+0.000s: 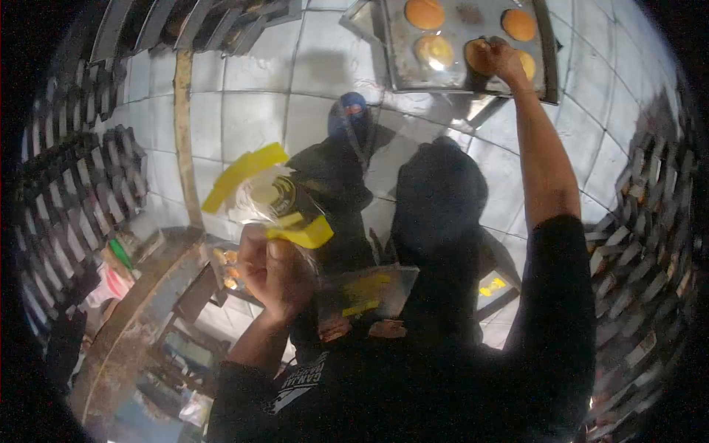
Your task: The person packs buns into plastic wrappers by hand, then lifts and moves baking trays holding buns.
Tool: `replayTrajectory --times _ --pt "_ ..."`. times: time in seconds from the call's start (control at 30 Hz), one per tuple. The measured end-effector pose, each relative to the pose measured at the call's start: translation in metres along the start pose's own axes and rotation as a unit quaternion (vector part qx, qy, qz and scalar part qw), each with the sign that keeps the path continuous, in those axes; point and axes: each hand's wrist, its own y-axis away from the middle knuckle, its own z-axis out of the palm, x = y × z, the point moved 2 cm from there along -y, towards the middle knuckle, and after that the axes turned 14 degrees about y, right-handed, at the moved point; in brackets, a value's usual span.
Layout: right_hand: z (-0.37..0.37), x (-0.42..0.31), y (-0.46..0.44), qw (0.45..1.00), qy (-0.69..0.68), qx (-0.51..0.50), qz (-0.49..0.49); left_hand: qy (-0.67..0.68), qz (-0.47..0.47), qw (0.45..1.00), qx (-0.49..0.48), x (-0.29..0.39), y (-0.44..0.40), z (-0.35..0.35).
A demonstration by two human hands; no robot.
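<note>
Held up at centre-left, my left hand [277, 269] pinches a clear plastic wrapper [255, 193] with bright yellow bands and a round printed mark. My right arm reaches to the upper right, where my right hand [498, 60] has its fingers closed on a round golden bun [476, 57]. That bun is on a metal baking tray [458, 80], with another bun [425, 12] at the tray's upper left and several more around it. My right fingertips are partly blurred.
A person in a blue head covering [351, 114] is beyond my left hand. A clear container [369, 292] with yellow pieces is near my body. More buns [230, 269] lie at lower left by a worn wooden bench [111, 347]. Metal trays [140, 33] stand at upper left.
</note>
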Motion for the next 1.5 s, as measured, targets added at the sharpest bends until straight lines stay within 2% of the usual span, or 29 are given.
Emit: replayTrajectory --times 0.03,0.1,0.17,0.23,0.27,0.3,0.37,0.43,0.47,0.5,0.57,0.6,0.63,0.7,0.77,0.83,0.9,0.97,1.0,1.07,1.1,1.17,1.2,1.23,1.27,1.3,1.37,1.43,1.5 --pt "0.013 -0.005 -0.004 1.000 -0.009 -0.006 -0.001 0.001 0.007 1.000 0.005 0.005 -0.002 0.006" --pt "0.031 -0.003 -0.006 0.995 0.057 -0.002 0.087 0.054 0.021 0.998 0.019 0.003 -0.001 0.003" --pt "0.039 -0.003 -0.001 0.999 -0.021 0.003 0.041 0.082 0.019 0.996 0.005 0.002 -0.003 0.000" --pt "0.001 -0.037 0.039 0.992 0.110 0.055 -0.037 0.063 0.068 0.996 0.012 -0.001 -0.007 0.003" --pt "0.012 -0.042 0.053 0.993 0.014 0.113 -0.031 0.071 0.079 0.994 0.007 0.003 -0.008 0.006" --pt "0.024 -0.046 0.065 0.981 -0.082 0.173 -0.030 0.063 0.034 0.997 -0.019 0.007 -0.010 0.010" --pt "-0.013 -0.054 0.082 0.969 -0.238 0.002 0.060 0.063 0.016 0.997 -0.049 0.016 -0.013 0.017" --pt "-0.036 -0.056 0.090 0.907 -0.414 0.051 0.054 0.114 -0.057 0.991 -0.034 0.017 -0.011 0.019" --pt "-0.083 -0.074 0.114 0.817 -0.570 0.009 0.087 0.119 -0.107 0.984 -0.074 0.028 -0.010 0.018" --pt "-0.142 -0.106 0.150 0.700 -0.704 -0.037 0.110 0.135 -0.086 0.984 -0.083 0.036 -0.010 0.021" --pt "-0.215 -0.150 0.208 0.610 -0.792 -0.018 0.015 0.104 -0.083 0.991 -0.021 0.041 -0.015 0.022" --pt "-0.254 -0.173 0.242 0.626 -0.779 -0.028 0.004 0.196 -0.153 0.968 -0.035 0.037 -0.019 0.017" --pt "-0.284 -0.197 0.275 0.642 -0.766 -0.042 -0.007 0.210 -0.131 0.968 -0.034 0.029 -0.025 0.013" --pt "-0.310 -0.234 0.332 0.839 -0.536 0.062 -0.070 0.244 -0.089 0.962 -0.082 0.018 -0.035 0.012" --pt "-0.320 -0.269 0.377 0.893 -0.311 0.234 -0.227 0.360 -0.213 0.908 -0.020 0.031 -0.038 0.022" --pt "-0.299 -0.277 0.394 0.860 -0.205 0.327 -0.333 0.357 -0.219 0.906 -0.052 0.033 -0.026 0.035" --pt "-0.291 -0.268 0.389 0.866 -0.139 0.379 -0.294 0.390 -0.198 0.892 -0.113 0.050 -0.002 0.047" --pt "-0.288 -0.264 0.396 0.853 -0.183 0.422 -0.247 0.413 -0.224 0.870 -0.150 0.057 0.013 0.044" --pt "-0.297 -0.271 0.400 0.852 -0.178 0.421 -0.255 0.420 -0.252 0.851 -0.189 0.061 0.019 0.042" --pt "-0.321 -0.291 0.415 0.858 -0.104 0.406 -0.297 0.396 -0.260 0.862 -0.183 0.074 0.042 0.035" --pt "-0.324 -0.299 0.419 0.857 -0.105 0.409 -0.294 0.368 -0.266 0.873 -0.176 0.079 0.051 0.032" --pt "-0.324 -0.318 0.423 0.884 -0.157 0.335 -0.287 0.369 -0.253 0.878 -0.172 0.071 0.047 0.014" --pt "-0.315 -0.331 0.430 0.901 -0.194 0.245 -0.299 0.446 -0.262 0.832 -0.203 0.046 0.028 0.002" --pt "-0.299 -0.342 0.431 0.881 -0.211 0.220 -0.363 0.517 -0.271 0.779 -0.230 0.027 0.013 -0.012" --pt "-0.283 -0.348 0.431 0.890 -0.174 0.219 -0.360 0.552 -0.225 0.733 -0.326 0.022 0.008 -0.025" --pt "-0.273 -0.354 0.431 0.898 -0.134 0.220 -0.357 0.548 -0.225 0.737 -0.325 0.022 0.016 -0.023" --pt "-0.281 -0.347 0.424 0.900 -0.104 0.241 -0.349 0.472 -0.128 0.866 -0.105 0.022 0.053 -0.005" --pt "-0.296 -0.345 0.419 0.898 -0.067 0.263 -0.347 0.447 -0.150 0.876 -0.101 0.037 0.076 -0.002" --pt "-0.310 -0.346 0.423 0.896 -0.081 0.243 -0.364 0.487 -0.152 0.849 -0.134 0.036 0.070 -0.009"
